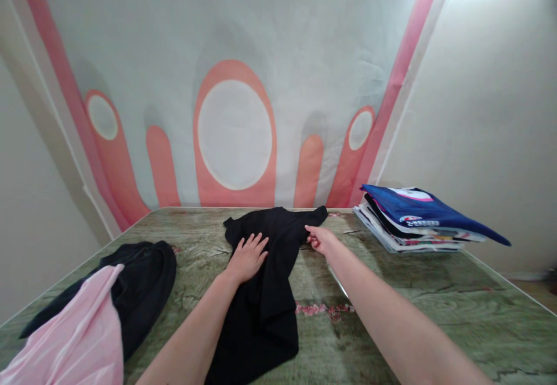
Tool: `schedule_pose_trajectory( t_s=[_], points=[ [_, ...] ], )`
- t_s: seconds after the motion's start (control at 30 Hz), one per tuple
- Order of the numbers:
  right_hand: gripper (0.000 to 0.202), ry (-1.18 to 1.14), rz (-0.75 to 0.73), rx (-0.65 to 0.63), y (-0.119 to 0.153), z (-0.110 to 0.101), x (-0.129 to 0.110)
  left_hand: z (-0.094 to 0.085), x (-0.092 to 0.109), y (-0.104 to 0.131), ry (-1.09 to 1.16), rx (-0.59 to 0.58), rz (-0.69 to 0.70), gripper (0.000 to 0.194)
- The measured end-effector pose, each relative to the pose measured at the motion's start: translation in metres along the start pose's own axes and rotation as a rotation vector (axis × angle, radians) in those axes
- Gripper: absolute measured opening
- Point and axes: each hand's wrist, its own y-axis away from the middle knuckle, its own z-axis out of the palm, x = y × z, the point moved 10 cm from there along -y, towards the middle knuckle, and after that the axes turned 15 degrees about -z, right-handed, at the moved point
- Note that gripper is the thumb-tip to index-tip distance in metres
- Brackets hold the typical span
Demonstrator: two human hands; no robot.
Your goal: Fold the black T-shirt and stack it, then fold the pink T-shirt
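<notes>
A black garment [278, 292], which looks like a shirt with short sleeves at its far end, lies lengthwise on the table in front of me. My left hand [248, 257] rests flat on its left side, fingers spread. At the garment's right edge, below the far right sleeve, my right hand [319, 238] is closed in a pinch on the black cloth. Folds run down the garment's middle, and its near end leaves the bottom of the view.
The table [195, 269] has a wood-grain, flower-patterned cover. Folded clothes [404, 231] are stacked at the back right, a blue garment [430, 208] on top. At the left lie a pink cloth [82, 333] and a dark cloth [150, 292]. A printed backdrop [174, 36] hangs behind.
</notes>
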Motion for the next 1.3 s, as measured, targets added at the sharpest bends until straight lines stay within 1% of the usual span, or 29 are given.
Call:
schedule_pose_trajectory(
  t_s=[0.07, 0.1, 0.17, 0.23, 0.33, 0.4, 0.43, 0.47, 0.5, 0.53, 0.57, 0.6, 0.63, 0.67, 0.7, 0.73, 0.77, 0.8, 0.83, 0.87, 0.9, 1.0, 1.03, 1.07, 1.1, 1.13, 1.17, 1.23, 1.3],
  points=[
    [0.020, 0.011, -0.032, 0.010, -0.005, -0.001, -0.003, 0.001, -0.001, 0.000, -0.001, -0.002, 0.002, 0.049],
    [0.019, 0.024, -0.059, 0.024, -0.007, -0.005, -0.006, 0.001, -0.001, 0.000, 0.001, -0.005, 0.001, 0.050],
    [0.015, 0.070, -0.118, 0.067, -0.011, -0.022, -0.014, 0.001, -0.002, 0.000, 0.009, -0.014, -0.002, 0.050],
    [0.011, 0.147, -0.178, 0.125, -0.014, -0.048, -0.026, 0.001, -0.003, 0.000, 0.017, -0.027, -0.005, 0.050],
    [0.008, 0.301, -0.270, 0.238, -0.014, -0.098, -0.051, 0.000, -0.003, 0.000, 0.027, -0.044, -0.008, 0.051],
    [0.009, 0.398, -0.333, 0.327, -0.011, -0.128, -0.069, 0.000, -0.003, 0.000, 0.030, -0.047, -0.007, 0.051],
    [0.010, 0.471, -0.392, 0.367, -0.007, -0.139, -0.080, 0.000, -0.003, 0.000, 0.030, -0.044, -0.005, 0.051],
    [0.012, 0.570, -0.477, 0.389, -0.003, -0.144, -0.092, 0.000, -0.003, -0.001, 0.029, -0.039, -0.003, 0.051],
    [0.013, 0.685, -0.584, 0.371, 0.001, -0.141, -0.104, 0.001, -0.003, -0.001, 0.027, -0.033, -0.001, 0.051],
    [0.014, 0.802, -0.699, 0.309, 0.005, -0.131, -0.114, 0.002, -0.003, -0.001, 0.025, -0.029, -0.001, 0.050],
    [0.015, 0.902, -0.803, 0.221, 0.009, -0.118, -0.120, 0.003, -0.004, -0.002, 0.025, -0.024, -0.001, 0.050],
    [0.015, 0.969, -0.878, 0.135, 0.013, -0.106, -0.121, 0.003, -0.004, -0.002, 0.025, -0.019, 0.001, 0.050],
    [0.016, 1.000, -0.912, 0.083, 0.016, -0.099, -0.119, 0.003, -0.004, -0.003, 0.027, -0.014, 0.003, 0.050],
    [0.015, 1.020, -0.914, 0.080, 0.019, -0.099, -0.117, 0.004, -0.005, -0.003, 0.030, -0.011, 0.005, 0.051],
    [0.015, 1.042, -0.891, 0.120, 0.023, -0.105, -0.115, 0.003, -0.005, -0.003, 0.033, -0.008, 0.007, 0.051],
    [0.013, 1.072, -0.848, 0.172, 0.028, -0.113, -0.111, 0.003, -0.004, -0.003, 0.035, -0.006, 0.010, 0.051],
    [0.011, 1.108, -0.793, 0.196, 0.034, -0.121, -0.106, 0.003, -0.004, -0.003, 0.035, -0.009, 0.010, 0.051],
    [0.010, 1.143, -0.744, 0.179, 0.042, -0.124, -0.100, 0.004, -0.004, -0.004, 0.033, -0.013, 0.010, 0.051],
    [0.010, 1.167, -0.713, 0.115, 0.052, -0.123, -0.093, 0.004, -0.004, -0.004, 0.033, -0.017, 0.009, 0.051],
    [0.010, 1.176, -0.715, 0.015, 0.066, -0.116, -0.087, 0.005, -0.004, -0.004, 0.033, -0.021, 0.008, 0.051],
    [0.010, 1.165, -0.756, -0.105, 0.084, -0.104, -0.083, 0.005, -0.004, -0.004, 0.035, -0.022, 0.005, 0.051],
    [0.010, 1.044, -0.951, -0.538, 0.157, -0.049, -0.075, 0.008, -0.004, -0.006, 0.045, -0.015, -0.004, 0.051],
    [0.010, 1.016, -0.991, -0.677, 0.182, -0.031, -0.071, 0.009, -0.005, -0.007, 0.047, -0.012, -0.005, 0.051],
    [0.014, 1.010, -1.018, -0.785, 0.204, -0.015, -0.065, 0.010, -0.005, -0.007, 0.047, -0.009, -0.005, 0.051],
    [0.024, 1.029, -1.025, -0.810, 0.217, -0.005, -0.061, 0.011, -0.005, -0.007, 0.046, -0.007, -0.004, 0.051],
    [0.029, 1.057, -1.028, -0.776, 0.223, 0.002, -0.058, 0.012, -0.005, -0.007, 0.044, -0.003, -0.004, 0.050],
    [0.028, 1.096, -1.024, -0.705, 0.224, 0.006, -0.056, 0.012, -0.006, -0.007, 0.042, 0.002, -0.005, 0.050],
    [0.022, 1.173, -1.019, -0.544, 0.216, 0.009, -0.054, 0.011, -0.006, -0.007, 0.035, 0.012, -0.002, 0.050],
    [0.019, 1.203, -1.036, -0.457, 0.205, 0.011, -0.053, 0.010, -0.006, -0.006, 0.028, 0.018, 0.004, 0.050]
  ],
)
